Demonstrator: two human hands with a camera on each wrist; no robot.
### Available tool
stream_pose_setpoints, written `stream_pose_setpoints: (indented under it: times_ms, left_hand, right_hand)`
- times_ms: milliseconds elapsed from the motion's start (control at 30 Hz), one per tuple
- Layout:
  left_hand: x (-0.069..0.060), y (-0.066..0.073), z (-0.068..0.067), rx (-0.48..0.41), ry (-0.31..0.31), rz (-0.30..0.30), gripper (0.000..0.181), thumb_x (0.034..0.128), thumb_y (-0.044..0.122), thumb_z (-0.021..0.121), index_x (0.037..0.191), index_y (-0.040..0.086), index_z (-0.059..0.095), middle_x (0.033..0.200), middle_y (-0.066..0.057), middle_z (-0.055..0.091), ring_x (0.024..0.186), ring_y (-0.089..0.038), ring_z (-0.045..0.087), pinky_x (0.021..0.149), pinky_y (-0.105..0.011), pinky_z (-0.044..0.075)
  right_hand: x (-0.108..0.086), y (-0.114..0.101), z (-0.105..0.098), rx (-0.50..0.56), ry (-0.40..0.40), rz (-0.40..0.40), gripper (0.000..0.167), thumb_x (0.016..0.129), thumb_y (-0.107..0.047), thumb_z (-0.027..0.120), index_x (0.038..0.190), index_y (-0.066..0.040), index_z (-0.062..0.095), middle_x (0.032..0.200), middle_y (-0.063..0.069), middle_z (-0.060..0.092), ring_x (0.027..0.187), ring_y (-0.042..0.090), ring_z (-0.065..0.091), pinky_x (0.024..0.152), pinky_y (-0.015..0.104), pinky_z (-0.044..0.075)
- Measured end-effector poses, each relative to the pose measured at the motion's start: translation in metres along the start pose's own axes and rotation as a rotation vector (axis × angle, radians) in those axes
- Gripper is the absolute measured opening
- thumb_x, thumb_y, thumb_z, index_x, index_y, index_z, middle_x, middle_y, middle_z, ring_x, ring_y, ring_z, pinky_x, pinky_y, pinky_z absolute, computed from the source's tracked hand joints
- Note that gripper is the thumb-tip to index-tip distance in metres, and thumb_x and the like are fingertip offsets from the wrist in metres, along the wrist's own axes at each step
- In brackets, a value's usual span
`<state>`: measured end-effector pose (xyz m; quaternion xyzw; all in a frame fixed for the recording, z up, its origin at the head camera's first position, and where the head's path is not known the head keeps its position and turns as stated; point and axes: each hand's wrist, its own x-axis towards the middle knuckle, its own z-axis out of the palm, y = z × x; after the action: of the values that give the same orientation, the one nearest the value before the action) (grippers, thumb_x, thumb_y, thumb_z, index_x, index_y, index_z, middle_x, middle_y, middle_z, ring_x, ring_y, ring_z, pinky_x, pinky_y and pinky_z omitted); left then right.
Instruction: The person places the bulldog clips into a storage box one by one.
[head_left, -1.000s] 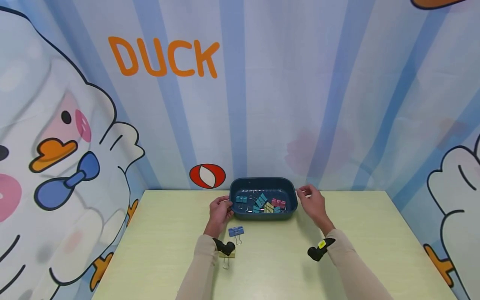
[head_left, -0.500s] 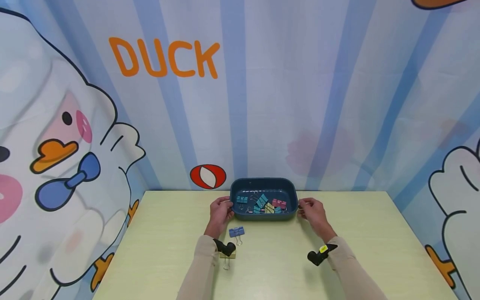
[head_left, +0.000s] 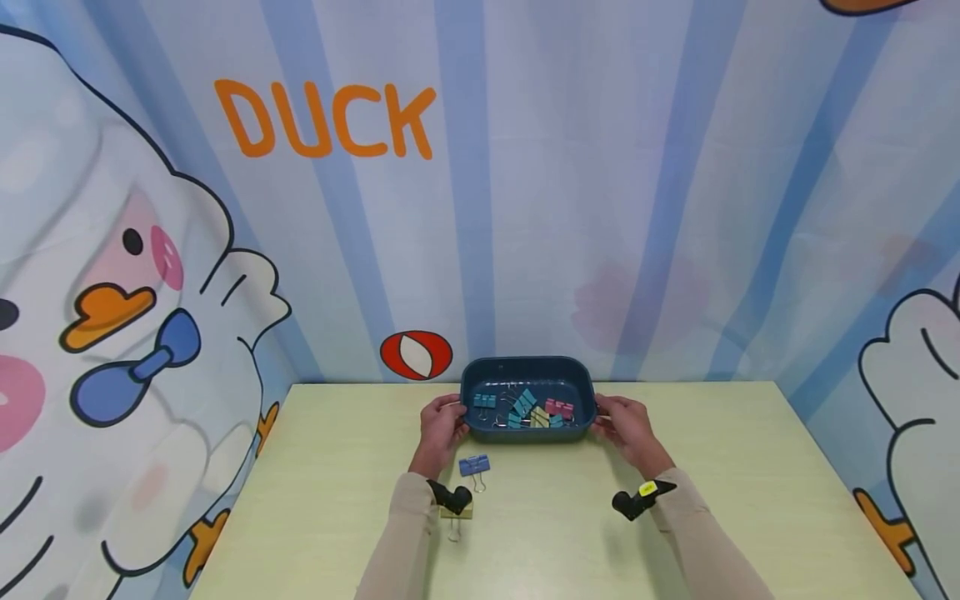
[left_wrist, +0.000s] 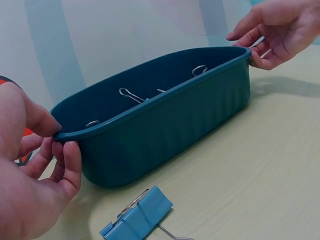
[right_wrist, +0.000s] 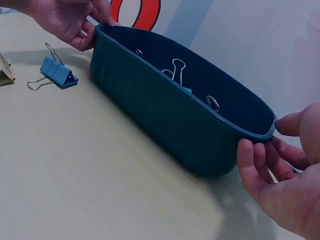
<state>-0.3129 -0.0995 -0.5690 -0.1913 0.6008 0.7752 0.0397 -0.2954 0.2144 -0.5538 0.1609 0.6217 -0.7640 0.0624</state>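
A dark blue plastic bin (head_left: 528, 435) with rounded corners stands near the table's far edge. My left hand (head_left: 439, 432) grips its left end, thumb at the rim and fingers curled beneath it on the outside. At the opposite end my right hand (head_left: 628, 429) pinches the rim, as the right wrist view shows, with the thumb (right_wrist: 290, 123) at the lip and fingers below. Inside lie several binder clips: teal (head_left: 485, 401), pink (head_left: 559, 407) and pale yellow (head_left: 539, 416). From the wrist views mostly their wire handles show over the wall.
On the table in front of the bin lies a blue binder clip (head_left: 474, 465). Nearer, a yellow binder clip (head_left: 456, 513) is partly hidden by the left wrist strap (head_left: 450, 496). A curtain (head_left: 525, 208) with duck prints hangs behind the table (head_left: 555, 525).
My right hand has come down and in to the bin's right end and taken hold of the rim. The left hand keeps its grip. The bin looks almost unmoved.
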Motion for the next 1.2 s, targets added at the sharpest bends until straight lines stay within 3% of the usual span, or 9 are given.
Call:
stream_pose_setpoints:
  times_ms: [200,500,633,833,967,1133,1200]
  left_hand:
    - [-0.001,-0.003,-0.001,0.004,-0.003,-0.005,0.034,0.1012,0.005,0.056,0.135,-0.002,0.059,0.111,-0.018,0.06,0.077,-0.019,0.053,0.067,-0.025,0.05]
    - [0.002,-0.004,-0.005,0.054,-0.032,-0.002,0.036,0.101,0.006,0.058,0.136,-0.002,0.058,0.119,-0.022,0.062,0.08,-0.02,0.054,0.069,-0.028,0.048]
    - [0.0,-0.004,-0.016,0.204,-0.085,0.031,0.036,0.1026,0.02,0.064,0.134,0.001,0.06,0.115,-0.017,0.064,0.087,-0.023,0.057,0.074,-0.031,0.052]
    - [-0.006,-0.003,-0.037,0.49,-0.192,0.172,0.054,0.0975,0.047,0.07,0.133,0.008,0.061,0.127,-0.013,0.064,0.101,-0.03,0.065,0.086,-0.041,0.057]
    - [-0.01,-0.006,-0.05,0.64,-0.274,0.274,0.055,0.0949,0.047,0.073,0.133,0.009,0.064,0.132,-0.014,0.063,0.092,-0.029,0.067,0.075,-0.04,0.058]
    - [-0.018,-0.01,-0.062,0.819,-0.392,0.357,0.051,0.0944,0.04,0.075,0.134,0.01,0.065,0.116,-0.012,0.065,0.076,-0.022,0.058,0.064,-0.033,0.05]
    - [-0.021,-0.012,-0.064,0.891,-0.425,0.39,0.049,0.0937,0.037,0.076,0.133,0.01,0.066,0.115,-0.01,0.064,0.078,-0.019,0.055,0.066,-0.032,0.048]
  right_hand:
    - [-0.001,0.002,-0.001,0.0,0.004,0.031,0.044,0.105,-0.015,0.059,0.137,0.015,0.05,0.084,0.005,0.065,0.064,0.006,0.063,0.06,0.019,0.054]
    - [0.002,0.007,-0.001,0.007,0.012,0.026,0.04,0.105,-0.012,0.059,0.133,0.015,0.051,0.078,0.005,0.063,0.061,0.007,0.062,0.058,0.019,0.054]
    - [0.002,0.008,-0.002,0.002,0.008,0.032,0.04,0.106,-0.012,0.058,0.135,0.015,0.05,0.08,0.006,0.063,0.062,0.008,0.062,0.06,0.02,0.055]
    - [0.0,0.006,-0.002,0.001,0.016,0.02,0.039,0.106,-0.012,0.058,0.133,0.014,0.051,0.082,0.006,0.061,0.064,0.009,0.061,0.061,0.021,0.055]
    - [0.001,0.005,-0.002,0.006,0.017,0.022,0.038,0.106,-0.012,0.059,0.132,0.014,0.051,0.083,0.006,0.061,0.065,0.009,0.061,0.061,0.021,0.055]
    - [0.002,0.004,-0.001,0.004,0.006,0.02,0.04,0.106,-0.014,0.058,0.135,0.013,0.049,0.087,0.008,0.061,0.066,0.009,0.061,0.062,0.021,0.055]
    - [0.002,0.004,0.0,0.002,0.004,0.017,0.04,0.106,-0.014,0.058,0.134,0.013,0.049,0.087,0.008,0.062,0.066,0.009,0.061,0.062,0.021,0.055]
